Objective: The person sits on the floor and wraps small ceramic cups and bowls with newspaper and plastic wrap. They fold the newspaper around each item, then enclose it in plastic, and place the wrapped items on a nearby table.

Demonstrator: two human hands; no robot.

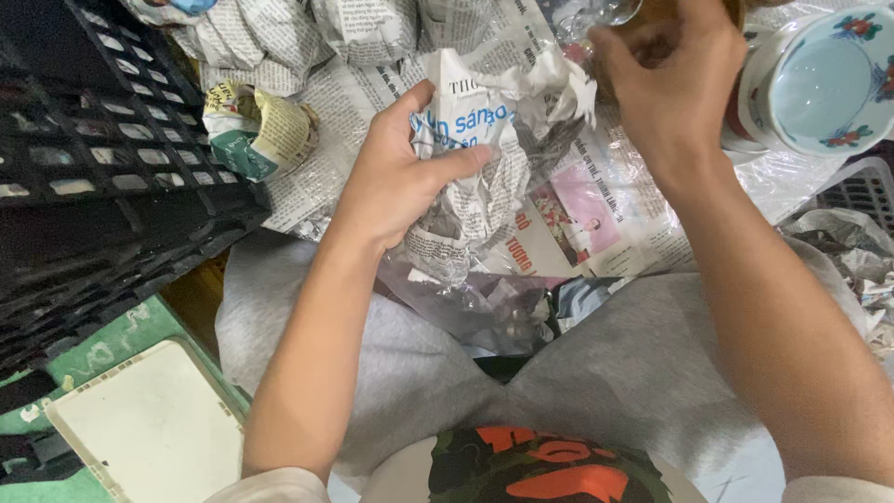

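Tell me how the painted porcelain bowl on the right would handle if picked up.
The bowl looks glazed and glossy, so probably slick to grip. It seems thin-walled ceramic, likely fragile. It lies tilted on its side on the newspaper, so it may roll.

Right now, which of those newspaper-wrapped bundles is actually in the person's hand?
The crumpled newspaper bundle in the middle, gripped by the left hand. The other wrapped bundles lie untouched on the spread newspaper beyond.

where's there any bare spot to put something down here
The flat newspaper sheet between the left hand and the right forearm lies open, and so does the pale board lower left. Up top it is crowded: wrapped bundles, a black crate and a painted bowl.
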